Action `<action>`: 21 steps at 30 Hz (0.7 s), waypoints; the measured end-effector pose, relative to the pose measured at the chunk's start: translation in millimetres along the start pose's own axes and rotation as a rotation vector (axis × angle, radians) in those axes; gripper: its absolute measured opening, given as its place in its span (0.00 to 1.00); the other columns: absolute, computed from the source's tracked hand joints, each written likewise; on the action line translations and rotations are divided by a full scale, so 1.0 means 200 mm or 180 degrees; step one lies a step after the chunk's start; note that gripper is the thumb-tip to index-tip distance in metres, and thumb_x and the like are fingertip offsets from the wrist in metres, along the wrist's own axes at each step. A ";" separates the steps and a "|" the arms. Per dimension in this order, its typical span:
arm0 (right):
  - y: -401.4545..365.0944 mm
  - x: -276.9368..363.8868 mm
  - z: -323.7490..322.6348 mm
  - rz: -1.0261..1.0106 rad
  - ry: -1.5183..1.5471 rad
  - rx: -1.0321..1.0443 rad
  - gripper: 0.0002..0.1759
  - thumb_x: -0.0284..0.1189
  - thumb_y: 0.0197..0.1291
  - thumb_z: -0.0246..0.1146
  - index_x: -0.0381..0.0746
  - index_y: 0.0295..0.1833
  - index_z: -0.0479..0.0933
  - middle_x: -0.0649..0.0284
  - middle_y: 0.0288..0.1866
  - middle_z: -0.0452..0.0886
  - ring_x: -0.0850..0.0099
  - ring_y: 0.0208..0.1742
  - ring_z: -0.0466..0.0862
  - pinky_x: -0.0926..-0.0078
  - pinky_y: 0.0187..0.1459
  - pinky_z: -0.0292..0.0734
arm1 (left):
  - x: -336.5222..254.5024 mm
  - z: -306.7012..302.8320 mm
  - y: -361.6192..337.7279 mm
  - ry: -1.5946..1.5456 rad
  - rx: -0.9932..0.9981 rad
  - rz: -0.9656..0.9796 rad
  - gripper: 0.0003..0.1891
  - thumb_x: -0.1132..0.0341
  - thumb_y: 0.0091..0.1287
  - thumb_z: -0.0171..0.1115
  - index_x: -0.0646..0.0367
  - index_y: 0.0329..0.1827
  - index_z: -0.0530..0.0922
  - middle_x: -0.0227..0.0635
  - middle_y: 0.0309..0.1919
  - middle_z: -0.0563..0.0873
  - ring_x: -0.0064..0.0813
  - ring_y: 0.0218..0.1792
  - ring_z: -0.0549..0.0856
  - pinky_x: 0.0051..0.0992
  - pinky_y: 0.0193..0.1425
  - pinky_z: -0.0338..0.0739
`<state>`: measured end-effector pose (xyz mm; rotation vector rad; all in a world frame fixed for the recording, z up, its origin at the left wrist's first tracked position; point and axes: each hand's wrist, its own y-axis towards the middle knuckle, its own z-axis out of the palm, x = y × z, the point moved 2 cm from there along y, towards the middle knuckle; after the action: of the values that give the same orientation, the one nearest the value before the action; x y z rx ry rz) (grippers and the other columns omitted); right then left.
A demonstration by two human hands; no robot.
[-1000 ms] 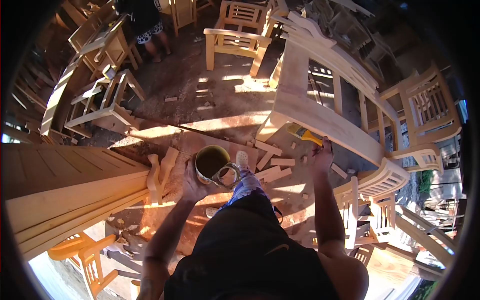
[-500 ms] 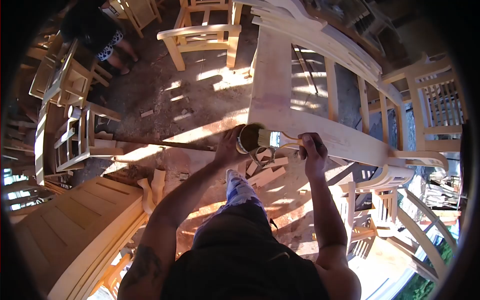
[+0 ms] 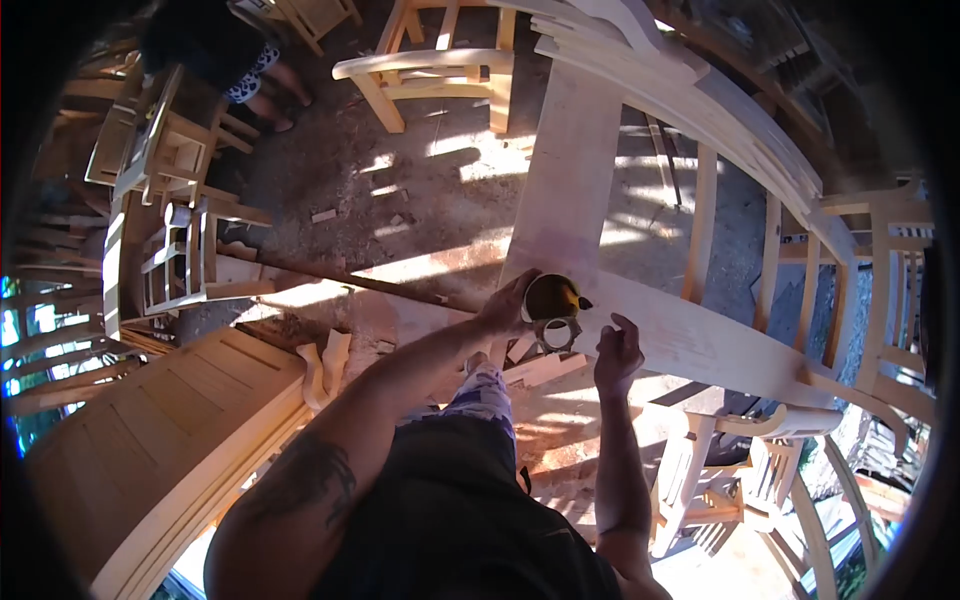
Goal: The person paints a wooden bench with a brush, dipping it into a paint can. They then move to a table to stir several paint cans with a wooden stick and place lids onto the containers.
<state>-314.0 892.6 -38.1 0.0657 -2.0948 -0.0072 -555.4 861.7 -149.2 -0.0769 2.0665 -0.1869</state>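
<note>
My left hand (image 3: 508, 305) is wrapped round the side of a cup (image 3: 530, 300) with a ring-shaped handle (image 3: 558, 335). A paintbrush (image 3: 574, 298), seen nearly end-on, is inside the cup; its yellow and dark handle shows at the opening, and its bristles are hidden. Just right of the cup, my right hand (image 3: 620, 352) is raised with nothing visible in it. Its index finger sticks out while the other fingers are loosely bent. Below both hands runs a wide pale wooden board (image 3: 690, 325), part of a large frame.
A stack of wooden panels (image 3: 190, 410) lies at lower left. Unfinished chairs (image 3: 430, 75) stand at the back, with more furniture at left and right. Another person (image 3: 210, 50) is at upper left. Wood offcuts (image 3: 545, 370) lie on the floor near my foot.
The brush has gone from my right hand into the cup, and that hand has let go. The cup and left hand appear further right in the view, which has shifted.
</note>
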 end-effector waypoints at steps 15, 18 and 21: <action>0.11 0.63 0.71 -0.0642 0.0216 0.2136 0.07 0.25 0.73 0.62 0.36 0.51 0.82 0.66 0.30 0.84 0.76 0.30 0.81 0.72 0.35 0.78 | 0.50 -1.21 -1.38 0.0891 -0.0970 -0.1727 0.43 0.43 0.64 0.77 0.56 0.77 0.74 0.52 0.67 0.85 0.56 0.68 0.84 0.49 0.72 0.78; 0.24 0.65 1.00 -0.0682 0.0054 0.2540 0.09 0.26 0.72 0.63 0.35 0.54 0.82 0.63 0.34 0.88 0.76 0.34 0.86 0.74 0.37 0.83 | 0.49 -1.39 -1.73 0.0769 -0.1289 -0.2298 0.39 0.44 0.63 0.77 0.57 0.74 0.78 0.52 0.64 0.88 0.58 0.66 0.85 0.49 0.71 0.80; 0.25 0.73 1.31 -0.0442 0.0208 0.2855 0.09 0.26 0.72 0.63 0.35 0.53 0.82 0.62 0.33 0.88 0.76 0.33 0.88 0.75 0.33 0.85 | 0.66 -1.42 -2.03 0.0497 -0.1587 -0.2674 0.40 0.41 0.63 0.77 0.57 0.73 0.78 0.52 0.62 0.89 0.57 0.65 0.86 0.49 0.70 0.80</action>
<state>-616.0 930.3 -42.4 0.7344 -1.8711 0.8350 -876.5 472.8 -62.0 -1.2714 2.0742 -0.1822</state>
